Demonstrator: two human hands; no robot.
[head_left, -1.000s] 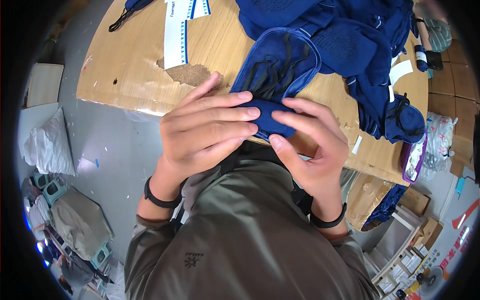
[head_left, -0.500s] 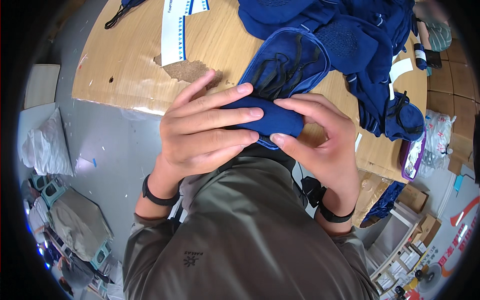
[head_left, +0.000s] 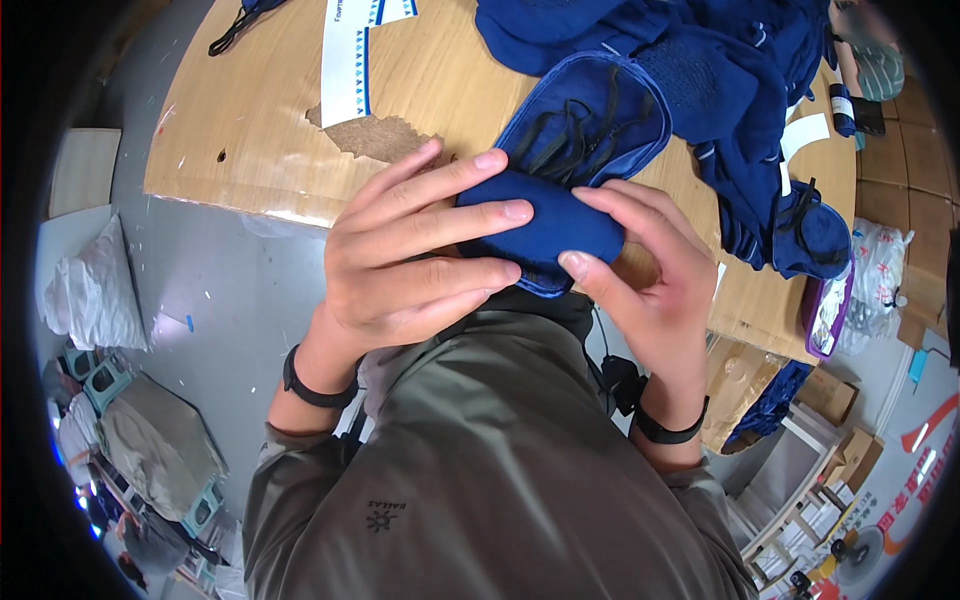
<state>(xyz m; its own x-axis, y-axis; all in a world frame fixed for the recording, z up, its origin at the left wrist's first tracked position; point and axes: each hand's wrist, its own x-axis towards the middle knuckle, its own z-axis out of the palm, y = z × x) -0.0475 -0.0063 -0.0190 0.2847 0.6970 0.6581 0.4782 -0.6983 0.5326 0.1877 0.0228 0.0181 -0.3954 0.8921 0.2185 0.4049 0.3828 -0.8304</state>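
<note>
A navy-blue cloth piece (head_left: 560, 226), partly rolled into a smooth bundle, lies between my two hands at the table's near edge. Its far part spreads out as an oval, piped flap (head_left: 590, 90) with loose black cords (head_left: 570, 140) on it. My left hand (head_left: 420, 240) lays its fingers, slightly apart, across the left of the bundle; its thumb is out of sight. At the bundle's right end my right hand (head_left: 650, 255) grips with thumb and index finger. The underside of the bundle is hidden.
More navy cloth pieces (head_left: 720, 90) are heaped on the wooden table (head_left: 250, 130) at far right. Printed white paper strips (head_left: 345, 80) lie far left, by a torn patch of tabletop. A purple-rimmed container (head_left: 825, 320) sits at the right edge. Another person's arm (head_left: 848, 70) shows beyond.
The bundle has shifted slightly right and shows a broader smooth face. My right hand's fingertips moved a little right with it, and the corded flap slid slightly right.
</note>
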